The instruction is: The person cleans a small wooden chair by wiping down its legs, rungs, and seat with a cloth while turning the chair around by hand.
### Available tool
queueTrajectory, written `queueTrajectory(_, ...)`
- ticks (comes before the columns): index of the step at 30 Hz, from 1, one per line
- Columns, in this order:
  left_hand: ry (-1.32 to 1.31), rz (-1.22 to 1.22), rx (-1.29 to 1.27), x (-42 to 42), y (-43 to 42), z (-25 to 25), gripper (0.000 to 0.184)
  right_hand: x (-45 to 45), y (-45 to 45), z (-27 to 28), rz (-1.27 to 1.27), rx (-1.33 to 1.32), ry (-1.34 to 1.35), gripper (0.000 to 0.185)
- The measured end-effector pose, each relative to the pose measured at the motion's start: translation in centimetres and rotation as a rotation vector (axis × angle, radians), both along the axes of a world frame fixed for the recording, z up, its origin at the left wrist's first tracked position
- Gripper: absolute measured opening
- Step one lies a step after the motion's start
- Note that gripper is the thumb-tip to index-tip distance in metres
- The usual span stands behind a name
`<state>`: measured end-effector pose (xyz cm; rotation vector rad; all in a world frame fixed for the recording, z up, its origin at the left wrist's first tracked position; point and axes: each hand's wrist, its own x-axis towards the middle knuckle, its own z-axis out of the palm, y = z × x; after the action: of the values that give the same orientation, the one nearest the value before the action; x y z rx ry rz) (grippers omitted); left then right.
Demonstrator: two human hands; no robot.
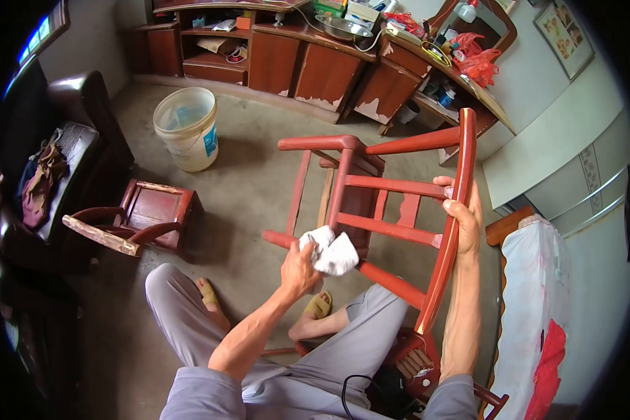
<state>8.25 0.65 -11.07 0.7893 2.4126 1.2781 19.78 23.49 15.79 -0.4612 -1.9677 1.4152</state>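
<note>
A red wooden chair (pixel 355 183) is tipped on its side in front of me, its backrest toward the right and its legs toward the left. My right hand (pixel 463 213) is closed around the top rail of the backrest, with the thumb over the front. In my left hand (pixel 301 269) is a bunched white cloth (pixel 334 253). The cloth rests against the lower side of the chair, near where the seat meets the back post. My left fingers are partly hidden behind the cloth.
A smaller worn red chair (pixel 157 199) stands at left, beside a dark armchair (pixel 84 105) with clothes on it. A white bucket (pixel 186 140) stands on the floor. Red-brown cabinets (pixel 280 63) line the far wall. A cloth-covered object (pixel 535 280) is at right.
</note>
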Motion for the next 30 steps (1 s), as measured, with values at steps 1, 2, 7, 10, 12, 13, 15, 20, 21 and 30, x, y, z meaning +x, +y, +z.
queueTrajectory(1, -0.014, -0.012, 0.004, 0.5, -0.7, -0.3, 0.061, -0.2, 0.1, 0.0, 0.000, -0.002, 0.003, 0.063)
queueTrajectory(2, -0.029, -0.023, 0.006, 0.9, -1.2, -0.5, 0.060, -0.5, 0.1, 0.1, 0.000, -0.006, 0.022, 0.062)
queueTrajectory(7, -0.047, -0.127, -0.013, 0.7, -1.5, 1.4, 0.067, -2.0, -0.9, 0.4, 0.033, -0.058, 0.065, 0.061)
queueTrajectory(10, -0.023, -0.224, 0.098, -0.3, 0.7, 4.9, 0.068, -3.3, -1.6, 0.7, 0.065, 0.000, -0.001, 0.070)
queueTrajectory(12, 0.058, -0.254, 0.261, -0.6, 2.3, 7.2, 0.067, -4.3, -1.9, 1.2, 0.096, 0.051, -0.028, 0.072)
queueTrajectory(13, 0.051, -0.268, 0.290, -0.6, 2.7, 8.8, 0.066, -5.0, -2.5, 1.6, 0.110, -0.009, -0.044, 0.073)
queueTrajectory(15, 0.055, -0.277, 0.350, -0.4, 2.8, 10.6, 0.068, -6.4, -2.9, 2.4, 0.120, -0.022, -0.088, 0.075)
queueTrajectory(20, -0.049, -0.183, 0.304, -1.3, -0.5, 10.3, 0.074, -9.5, -2.4, 4.6, 0.032, 0.153, -0.364, 0.069)
queueTrajectory(21, -0.040, -0.153, 0.301, -1.6, -1.6, 9.7, 0.071, -10.3, -2.0, 4.6, 0.030, 0.184, -0.424, 0.063)
queueTrajectory(30, 0.073, 0.190, 0.327, -8.5, -8.1, 7.2, 0.064, -15.4, -6.9, 4.1, 0.102, 0.426, -0.398, 0.034)
